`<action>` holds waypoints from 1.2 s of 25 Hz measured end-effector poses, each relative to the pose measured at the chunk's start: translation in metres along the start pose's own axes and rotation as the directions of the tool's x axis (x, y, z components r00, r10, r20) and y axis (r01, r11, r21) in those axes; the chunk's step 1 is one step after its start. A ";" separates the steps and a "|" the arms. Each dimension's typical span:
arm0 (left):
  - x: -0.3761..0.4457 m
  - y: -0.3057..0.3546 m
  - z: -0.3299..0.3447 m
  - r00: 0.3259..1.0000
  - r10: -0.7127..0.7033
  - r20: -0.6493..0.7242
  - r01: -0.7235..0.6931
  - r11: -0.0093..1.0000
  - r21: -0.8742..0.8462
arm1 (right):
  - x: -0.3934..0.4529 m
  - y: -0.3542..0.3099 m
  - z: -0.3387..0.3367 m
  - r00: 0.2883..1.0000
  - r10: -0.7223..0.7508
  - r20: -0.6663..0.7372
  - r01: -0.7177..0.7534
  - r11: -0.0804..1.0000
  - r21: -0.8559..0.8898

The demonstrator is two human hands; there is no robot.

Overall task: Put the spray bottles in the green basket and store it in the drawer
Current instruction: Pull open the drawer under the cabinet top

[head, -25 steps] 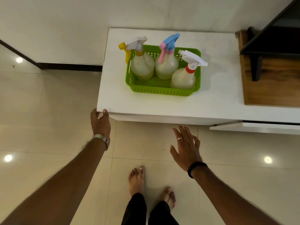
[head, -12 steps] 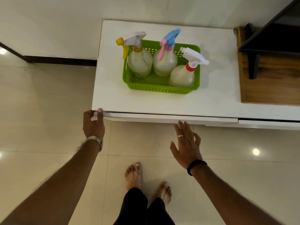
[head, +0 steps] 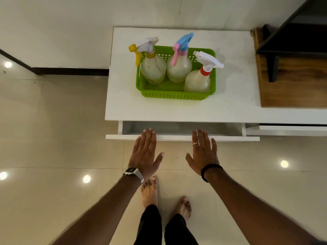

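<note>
The green basket (head: pixel 174 94) stands on the white cabinet top (head: pixel 123 103). Three spray bottles stand upright in it: one with a yellow-and-white trigger (head: pixel 153 68) on the left, one with a blue-and-pink trigger (head: pixel 179 68) in the middle, one with a white trigger and red collar (head: pixel 199 80) on the right. Below the top, the drawer (head: pixel 182 137) is pulled out a little and shows a white inside. My left hand (head: pixel 144 153) and my right hand (head: pixel 202 152) are flat with spread fingers, fingertips over the drawer's front edge, holding nothing.
A wooden surface (head: pixel 292 89) with a dark metal frame (head: pixel 283 41) adjoins the cabinet on the right. A second white drawer front (head: pixel 290 129) lies to the right of the pulled one. My bare feet (head: pixel 150 191) stand on the glossy tiled floor below the drawer.
The drawer has slid out from shut to partly pulled out. My left hand has left the cabinet's left corner and moved to the drawer front. Both hands now lie flat at the drawer's edge.
</note>
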State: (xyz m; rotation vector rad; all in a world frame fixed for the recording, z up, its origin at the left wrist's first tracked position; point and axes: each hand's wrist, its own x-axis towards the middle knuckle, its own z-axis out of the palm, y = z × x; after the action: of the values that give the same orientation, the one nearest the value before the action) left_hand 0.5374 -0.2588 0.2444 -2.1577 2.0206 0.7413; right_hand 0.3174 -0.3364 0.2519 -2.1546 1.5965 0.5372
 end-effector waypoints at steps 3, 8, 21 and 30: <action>-0.004 0.005 -0.001 0.993 -0.067 0.099 0.063 0.997 0.048 | -0.007 -0.002 0.004 1.000 0.022 0.019 -0.023 0.999 0.032; -0.027 0.015 0.002 0.985 -0.082 0.150 0.074 0.995 0.062 | -0.033 0.007 0.013 0.998 -0.018 0.065 0.017 1.000 0.026; -0.129 0.040 0.043 0.986 -0.104 0.130 0.108 0.994 -0.024 | -0.136 0.009 0.069 0.991 -0.072 0.110 0.062 0.994 0.089; -0.190 0.056 0.047 0.961 -0.131 0.242 0.117 0.990 0.073 | -0.194 0.011 0.097 0.984 -0.061 0.164 0.046 0.994 0.095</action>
State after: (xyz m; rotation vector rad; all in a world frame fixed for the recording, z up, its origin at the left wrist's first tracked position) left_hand 0.4696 -0.0741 0.2947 -2.0233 1.7457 0.8728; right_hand 0.2477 -0.1318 0.2712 -2.0224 1.4410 0.5994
